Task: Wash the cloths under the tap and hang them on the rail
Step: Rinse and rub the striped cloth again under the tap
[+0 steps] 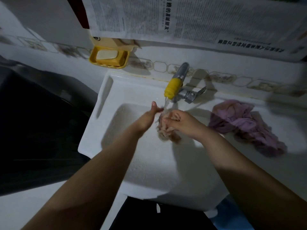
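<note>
1. Head view: white sink [106, 130] mid-frame, dim room, tap [172, 87] with yellow nozzle running.
2. Right hand [184, 123] clenched on a pale wet cloth [167, 133] under the stream.
3. Left hand [147, 117] open, thumb up, beside the cloth.
4. Purple cloth [245, 127] heaped on sink ledge, right.
5. Yellow soap dish [108, 58] upper left on tiled wall; newspaper [182, 19] along top.

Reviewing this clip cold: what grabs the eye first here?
Both hands meet mid-frame over the white sink, the right hand gripping a pale cloth under the running yellow-tipped tap, the left hand open beside it. A purple cloth lies heaped on the right ledge.
</note>
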{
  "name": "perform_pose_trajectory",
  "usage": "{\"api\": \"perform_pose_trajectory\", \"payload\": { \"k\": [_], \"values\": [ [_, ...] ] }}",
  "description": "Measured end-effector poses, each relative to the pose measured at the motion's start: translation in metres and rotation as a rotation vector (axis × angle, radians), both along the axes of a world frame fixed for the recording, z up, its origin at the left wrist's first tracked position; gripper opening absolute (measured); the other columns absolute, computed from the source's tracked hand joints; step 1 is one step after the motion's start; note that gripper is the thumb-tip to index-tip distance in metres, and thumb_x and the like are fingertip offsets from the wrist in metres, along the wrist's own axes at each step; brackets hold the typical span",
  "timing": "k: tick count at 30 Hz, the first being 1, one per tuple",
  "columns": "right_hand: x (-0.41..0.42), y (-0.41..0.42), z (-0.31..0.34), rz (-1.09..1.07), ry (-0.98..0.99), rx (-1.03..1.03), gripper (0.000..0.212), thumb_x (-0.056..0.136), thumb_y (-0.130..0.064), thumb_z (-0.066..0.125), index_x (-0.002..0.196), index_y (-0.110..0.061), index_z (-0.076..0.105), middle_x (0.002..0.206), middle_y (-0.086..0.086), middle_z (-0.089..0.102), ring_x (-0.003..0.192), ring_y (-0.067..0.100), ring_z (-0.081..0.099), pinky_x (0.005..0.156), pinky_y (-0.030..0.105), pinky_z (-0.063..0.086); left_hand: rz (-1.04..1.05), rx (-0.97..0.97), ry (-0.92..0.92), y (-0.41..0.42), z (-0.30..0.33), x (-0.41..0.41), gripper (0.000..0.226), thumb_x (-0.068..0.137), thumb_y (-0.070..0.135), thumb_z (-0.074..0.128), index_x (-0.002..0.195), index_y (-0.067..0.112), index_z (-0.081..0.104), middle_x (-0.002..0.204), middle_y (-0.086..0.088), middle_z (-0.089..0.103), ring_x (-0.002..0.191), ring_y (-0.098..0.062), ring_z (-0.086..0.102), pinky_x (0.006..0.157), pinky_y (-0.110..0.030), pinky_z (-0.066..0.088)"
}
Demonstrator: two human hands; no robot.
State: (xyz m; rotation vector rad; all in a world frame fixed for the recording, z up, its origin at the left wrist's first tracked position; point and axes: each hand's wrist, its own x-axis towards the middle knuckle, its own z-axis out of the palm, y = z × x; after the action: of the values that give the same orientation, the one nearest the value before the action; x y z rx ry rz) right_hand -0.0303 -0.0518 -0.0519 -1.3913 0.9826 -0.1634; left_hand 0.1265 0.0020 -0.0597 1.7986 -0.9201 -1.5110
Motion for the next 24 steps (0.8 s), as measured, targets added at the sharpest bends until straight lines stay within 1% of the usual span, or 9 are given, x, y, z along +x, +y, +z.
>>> {"api": "perform_pose_trajectory", "payload": {
  "k": [2,5,8,10,12,17,19,21,24],
  "values": [
    [0.002,-0.001,0.006,-0.097,-0.077,-0.015,0.034,0.078,-0.039,0.069,0.093,-0.01,0.061,0.09,0.007,0.072,0.088,0.024,0.069,0.088,0.048,0.053,0.097,0.038,0.287,0.003,-0.004,-0.017,0.08,0.096,0.06,0.002,0.089,0.021,0.071,0.083,0.005,0.072,0.087,-0.009,0.06,0.096,-0.037,0.035],
    [-0.004,-0.003,0.019,-0.229,-0.32,0.107,0.01,0.088,-0.012,0.061,0.09,-0.003,0.06,0.078,0.015,0.067,0.07,0.026,0.066,0.072,0.042,0.056,0.167,0.056,0.495,0.003,-0.009,-0.029,0.083,0.089,0.068,-0.005,0.123,0.027,0.059,0.114,0.002,0.069,0.118,-0.018,0.056,0.108,-0.04,0.031],
    [-0.009,-0.014,0.029,-0.393,-0.427,0.19,0.012,0.091,0.0,0.051,0.093,-0.006,0.061,0.072,0.008,0.069,0.067,0.02,0.067,0.073,0.037,0.056,0.099,-0.015,0.534,0.006,-0.015,-0.03,0.08,0.09,0.067,0.001,0.137,0.023,0.05,0.126,-0.005,0.064,0.118,-0.02,0.059,0.102,-0.036,0.044],
    [-0.013,-0.024,0.034,-0.427,-0.417,0.184,0.018,0.09,0.004,0.05,0.095,-0.008,0.062,0.074,0.006,0.069,0.069,0.019,0.067,0.073,0.039,0.056,0.042,0.015,0.473,0.01,-0.018,-0.027,0.072,0.091,0.068,0.015,0.116,0.019,0.061,0.101,-0.009,0.072,0.087,-0.02,0.069,0.073,-0.029,0.054],
    [-0.014,-0.031,0.037,-0.461,-0.365,0.135,0.021,0.09,0.005,0.048,0.091,-0.009,0.064,0.07,0.004,0.07,0.066,0.017,0.067,0.07,0.038,0.056,-0.01,0.059,0.39,0.016,-0.026,-0.019,0.059,0.09,0.067,0.034,0.098,0.014,0.059,0.078,-0.008,0.069,0.06,-0.022,0.063,0.045,-0.024,0.037],
    [0.001,-0.028,0.036,-0.607,-0.312,0.052,0.018,0.08,-0.021,0.061,0.091,-0.008,0.067,0.081,0.015,0.066,0.07,0.025,0.062,0.069,0.037,0.051,0.121,0.093,0.447,0.028,-0.039,-0.006,0.025,0.1,0.033,0.046,0.1,0.009,0.05,0.077,-0.014,0.063,0.061,-0.028,0.061,0.049,-0.029,0.049],
    [0.013,-0.019,0.037,-0.643,-0.411,0.11,0.007,0.084,-0.021,0.06,0.08,-0.017,0.065,0.072,0.007,0.064,0.065,0.023,0.057,0.066,0.034,0.046,0.195,0.113,0.476,0.027,-0.038,-0.013,0.022,0.101,0.03,0.042,0.099,0.009,0.049,0.066,-0.016,0.06,0.049,-0.027,0.059,0.042,-0.027,0.046],
    [0.024,-0.005,0.034,-0.635,-0.437,0.121,0.021,0.089,-0.009,0.052,0.074,-0.022,0.058,0.064,0.003,0.06,0.058,0.018,0.052,0.061,0.029,0.039,0.364,0.127,0.549,0.02,-0.036,-0.019,0.021,0.102,0.027,0.038,0.096,0.01,0.049,0.053,-0.009,0.055,0.037,-0.02,0.052,0.041,-0.023,0.041],
    [0.034,0.024,0.018,-0.438,-0.236,0.019,0.001,0.093,-0.018,0.054,0.094,-0.017,0.054,0.084,0.016,0.058,0.072,0.021,0.055,0.063,0.031,0.042,0.539,0.103,0.593,0.003,-0.019,-0.029,0.031,0.098,0.031,0.042,0.084,0.014,0.063,0.064,-0.003,0.062,0.053,-0.014,0.061,0.053,-0.024,0.049]
  ]
}}
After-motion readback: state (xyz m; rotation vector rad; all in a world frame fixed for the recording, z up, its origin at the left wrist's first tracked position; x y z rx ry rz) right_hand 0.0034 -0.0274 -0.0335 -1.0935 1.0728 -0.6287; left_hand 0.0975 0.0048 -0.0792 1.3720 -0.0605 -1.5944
